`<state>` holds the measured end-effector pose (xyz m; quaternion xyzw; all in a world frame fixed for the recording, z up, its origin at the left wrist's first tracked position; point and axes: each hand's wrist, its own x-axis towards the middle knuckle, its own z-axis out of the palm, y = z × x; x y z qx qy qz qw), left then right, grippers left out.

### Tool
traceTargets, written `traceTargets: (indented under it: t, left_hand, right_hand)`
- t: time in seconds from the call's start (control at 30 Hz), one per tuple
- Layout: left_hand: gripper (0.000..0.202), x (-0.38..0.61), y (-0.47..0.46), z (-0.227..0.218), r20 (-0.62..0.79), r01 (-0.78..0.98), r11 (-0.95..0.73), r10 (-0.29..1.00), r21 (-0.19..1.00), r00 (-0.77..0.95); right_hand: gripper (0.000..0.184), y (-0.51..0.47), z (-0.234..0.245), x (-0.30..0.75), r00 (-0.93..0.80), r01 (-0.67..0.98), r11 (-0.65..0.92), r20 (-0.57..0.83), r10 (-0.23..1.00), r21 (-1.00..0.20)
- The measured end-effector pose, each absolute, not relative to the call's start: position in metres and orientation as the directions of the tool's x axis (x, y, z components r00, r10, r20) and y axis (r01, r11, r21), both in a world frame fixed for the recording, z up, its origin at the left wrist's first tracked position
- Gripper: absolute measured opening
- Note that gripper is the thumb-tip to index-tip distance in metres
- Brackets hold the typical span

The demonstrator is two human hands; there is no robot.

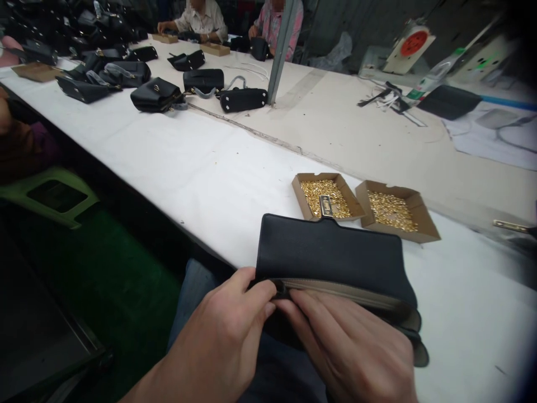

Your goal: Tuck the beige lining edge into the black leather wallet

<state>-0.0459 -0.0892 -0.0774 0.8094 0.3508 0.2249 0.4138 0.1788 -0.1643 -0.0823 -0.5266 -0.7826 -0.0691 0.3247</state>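
A black handbag (331, 249) lies at the table's near edge with its flap raised, showing a beige lining. A gold clasp plate (325, 206) sits on the flap's far edge. My left hand (229, 319) pinches the bag's left corner. Close beside it, my right hand (348, 341) is closed on the bag's near opening edge, fingertips just inside. Whatever small piece may be between the fingertips is hidden. Just beyond the flap stand two cardboard trays, the left tray (354, 208) and the right tray (428, 226), both holding many small gold metal pieces.
Several finished-looking black bags (157, 95) stand farther along the white table (201, 157). A metal post (280, 56) rises from its middle. At the right are a plastic bottle (436, 75) and a black pouch (450, 102). Two people sit opposite; a green stool (79, 210) is at left.
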Motion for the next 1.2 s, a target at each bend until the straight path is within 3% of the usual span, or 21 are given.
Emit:
traceTargets:
  t: [0.2, 0.43, 0.7, 0.83, 1.2]
  left_hand:
    - [0.032, -0.046, -0.083, -0.074, 0.051, 0.271, -0.301, 0.749, 0.914, 0.661]
    - [0.031, -0.041, -0.077, -0.062, -0.014, 0.292, -0.241, 0.748, 0.926, 0.664]
    - [0.022, -0.047, -0.065, -0.052, -0.190, 0.355, -0.104, 0.688, 0.929, 0.700]
    - [0.027, -0.049, -0.068, -0.058, -0.178, 0.289, -0.047, 0.689, 0.956, 0.702]
    - [0.023, -0.058, -0.067, -0.050, -0.119, 0.337, -0.223, 0.648, 0.915, 0.752]
  right_hand:
    - [0.012, -0.163, -0.086, 0.170, -0.188, 0.844, 0.439, 0.595, 0.782, -0.309]
    - [0.016, -0.159, -0.086, 0.171, -0.221, 0.811, 0.455, 0.528, 0.820, -0.367]
    - [0.014, -0.142, -0.077, 0.187, -0.377, 0.696, 0.472, 0.285, 0.881, -0.541]
    - [0.010, -0.129, -0.075, 0.193, -0.409, 0.710, 0.460, 0.220, 0.886, -0.534]
    - [0.015, -0.144, -0.078, 0.186, -0.393, 0.702, 0.474, 0.265, 0.880, -0.531]
